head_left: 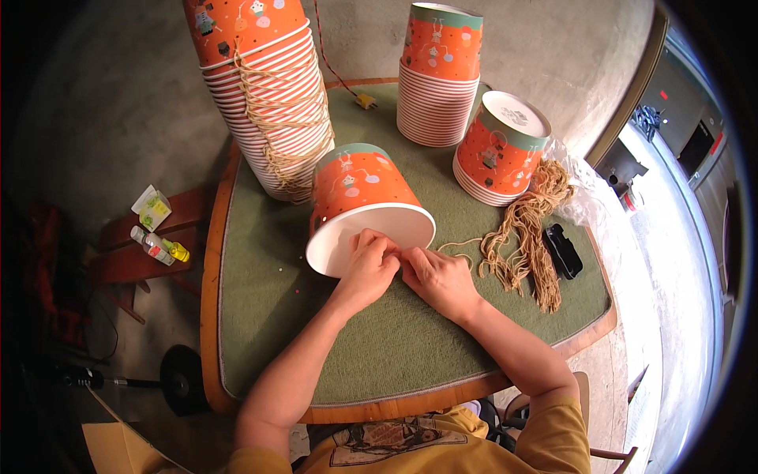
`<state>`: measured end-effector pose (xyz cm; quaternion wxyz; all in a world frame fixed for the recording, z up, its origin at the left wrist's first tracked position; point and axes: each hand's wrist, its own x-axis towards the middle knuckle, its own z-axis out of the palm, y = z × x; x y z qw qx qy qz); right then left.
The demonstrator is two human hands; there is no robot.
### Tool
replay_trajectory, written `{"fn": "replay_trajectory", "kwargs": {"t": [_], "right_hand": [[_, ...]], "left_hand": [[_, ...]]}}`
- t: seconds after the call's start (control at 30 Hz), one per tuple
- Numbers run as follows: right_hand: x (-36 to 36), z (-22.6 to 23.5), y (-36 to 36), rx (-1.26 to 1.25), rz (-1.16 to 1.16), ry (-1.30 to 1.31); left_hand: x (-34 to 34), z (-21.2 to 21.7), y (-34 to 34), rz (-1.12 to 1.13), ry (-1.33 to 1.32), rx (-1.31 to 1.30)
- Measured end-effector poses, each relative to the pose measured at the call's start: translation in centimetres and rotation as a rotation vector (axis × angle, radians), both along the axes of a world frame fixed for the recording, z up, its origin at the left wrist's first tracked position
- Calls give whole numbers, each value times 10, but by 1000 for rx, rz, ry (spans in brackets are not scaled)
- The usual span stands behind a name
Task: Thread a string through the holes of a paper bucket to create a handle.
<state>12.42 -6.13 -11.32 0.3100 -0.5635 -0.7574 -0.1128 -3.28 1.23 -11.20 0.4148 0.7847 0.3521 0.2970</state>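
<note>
A large orange paper bucket (359,186) with a green band and cartoon figures lies on its side, its white mouth turned toward me. In front of that mouth, near the lower right rim, my left hand (369,259) and my right hand (437,278) meet with fingers pinched together. What they pinch is hidden between the fingertips. A thin tan string (462,243) curls on the table just beyond my right hand, close to the bucket's rim. It lies beside a loose bundle of tan strings (517,245).
A tall bucket stack (268,103) wrapped in string stands at left. Another stack (438,103) and a short upside-down one (501,150) stand behind. A black case (562,251) and clear plastic bag (588,193) lie right on the green-covered table (268,316). Bottles (154,245) sit on a red bench.
</note>
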Motion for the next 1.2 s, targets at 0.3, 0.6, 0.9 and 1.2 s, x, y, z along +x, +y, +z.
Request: {"fn": "replay_trajectory", "kwargs": {"t": [0.3, 0.6, 0.9, 1.2], "right_hand": [[-2, 4, -1, -33, 23, -9], [0, 0, -3, -1, 5, -6], [-2, 0, -5, -28, -12, -26], [-2, -1, -2, -65, -7, 5]], "left_hand": [[0, -5, 3, 0, 45, 25], [1, -11, 3, 50, 26, 38], [-1, -24, 11, 14, -62, -44], [0, -14, 8, 41, -55, -97]]}}
